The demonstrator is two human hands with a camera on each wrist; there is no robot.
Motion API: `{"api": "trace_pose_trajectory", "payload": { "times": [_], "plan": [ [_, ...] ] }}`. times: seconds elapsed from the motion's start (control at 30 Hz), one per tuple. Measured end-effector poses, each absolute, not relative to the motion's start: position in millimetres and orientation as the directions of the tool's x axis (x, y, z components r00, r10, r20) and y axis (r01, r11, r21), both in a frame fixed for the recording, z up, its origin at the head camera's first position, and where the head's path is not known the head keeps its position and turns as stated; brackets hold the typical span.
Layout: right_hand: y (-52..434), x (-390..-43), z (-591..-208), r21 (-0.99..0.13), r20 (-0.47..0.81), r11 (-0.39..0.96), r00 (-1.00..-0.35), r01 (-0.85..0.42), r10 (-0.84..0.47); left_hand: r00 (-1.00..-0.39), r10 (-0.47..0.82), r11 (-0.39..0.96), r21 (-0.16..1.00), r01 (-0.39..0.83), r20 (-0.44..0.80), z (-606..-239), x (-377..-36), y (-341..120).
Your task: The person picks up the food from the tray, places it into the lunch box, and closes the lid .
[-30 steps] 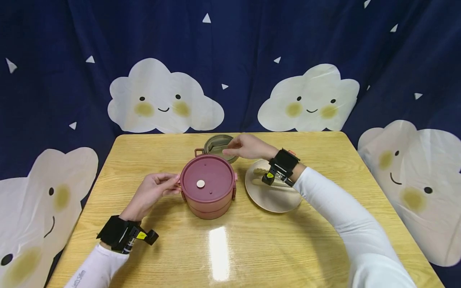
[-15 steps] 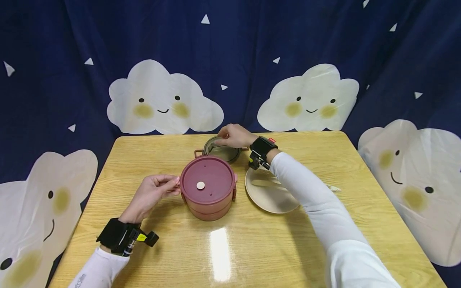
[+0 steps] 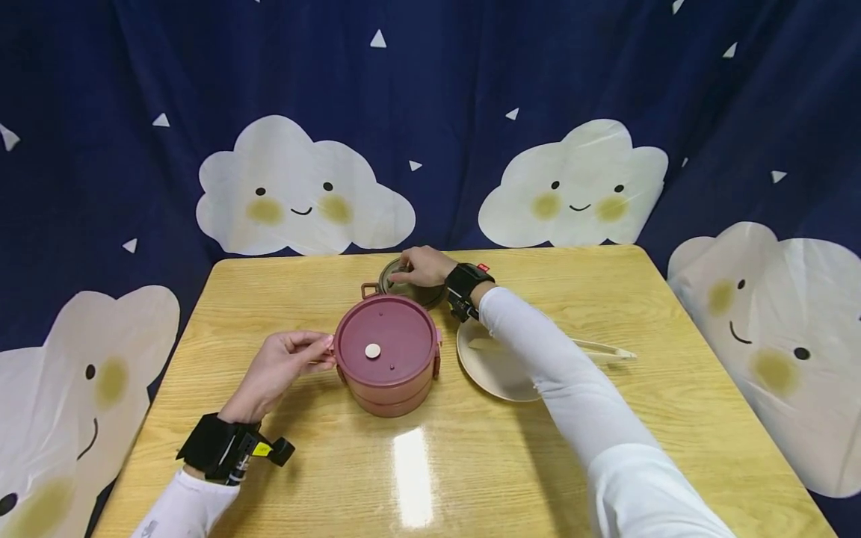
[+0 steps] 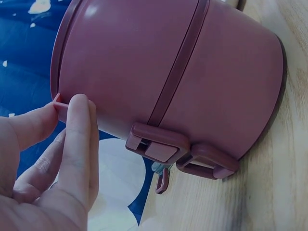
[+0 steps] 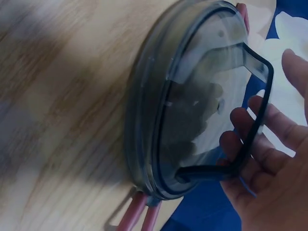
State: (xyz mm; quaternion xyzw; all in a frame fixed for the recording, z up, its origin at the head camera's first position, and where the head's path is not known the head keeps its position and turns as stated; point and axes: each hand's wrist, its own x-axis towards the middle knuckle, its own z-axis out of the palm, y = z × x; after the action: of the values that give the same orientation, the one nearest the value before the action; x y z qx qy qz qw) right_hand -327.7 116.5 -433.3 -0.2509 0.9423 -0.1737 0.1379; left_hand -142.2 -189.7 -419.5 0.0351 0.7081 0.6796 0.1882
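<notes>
A round maroon lunch box (image 3: 386,359) stands mid-table with its lid on. My left hand (image 3: 321,348) is at its left rim. In the left wrist view thumb and forefinger of that hand (image 4: 62,107) pinch a small tab under the lid of the lunch box (image 4: 168,72). Behind the box lies a shallow container with a clear lid (image 3: 422,293). My right hand (image 3: 406,275) rests on it with fingers curled. Close up, my right hand (image 5: 236,139) hooks the dark loop handle on the clear lid (image 5: 192,96).
A beige plate (image 3: 487,366) sits right of the lunch box, partly under my right sleeve. Pale tongs (image 3: 605,350) lie to its right on the wooden table (image 3: 673,418). A dark blue cloud-print curtain hangs behind.
My right hand moved from above the plate back and left onto the clear lid and took its handle. The left hand stayed at the lunch box tab.
</notes>
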Motion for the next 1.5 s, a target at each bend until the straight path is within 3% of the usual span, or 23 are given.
{"api": "trace_pose_trajectory", "payload": {
  "times": [0.37,0.6,1.03,1.5],
  "plan": [
    [113,-330,-444,-0.459,-0.178,0.763,-0.795,-0.454,-0.580,-0.929,0.306,0.088,0.978,-0.189,-0.207,-419,-143,-193],
    [120,-332,-448,-0.458,-0.186,0.773,-0.803,-0.439,-0.566,-0.925,0.304,0.097,0.973,-0.207,-0.227,-419,-142,-194],
    [141,-324,-408,-0.445,-0.104,0.776,-0.835,-0.447,-0.540,-0.924,0.304,0.095,0.973,-0.212,-0.231,-420,-142,-193],
    [150,-294,-356,-0.411,-0.021,0.784,-0.855,-0.466,-0.519,-0.922,0.317,0.091,0.975,-0.202,-0.221,-419,-145,-192]
  ]
}}
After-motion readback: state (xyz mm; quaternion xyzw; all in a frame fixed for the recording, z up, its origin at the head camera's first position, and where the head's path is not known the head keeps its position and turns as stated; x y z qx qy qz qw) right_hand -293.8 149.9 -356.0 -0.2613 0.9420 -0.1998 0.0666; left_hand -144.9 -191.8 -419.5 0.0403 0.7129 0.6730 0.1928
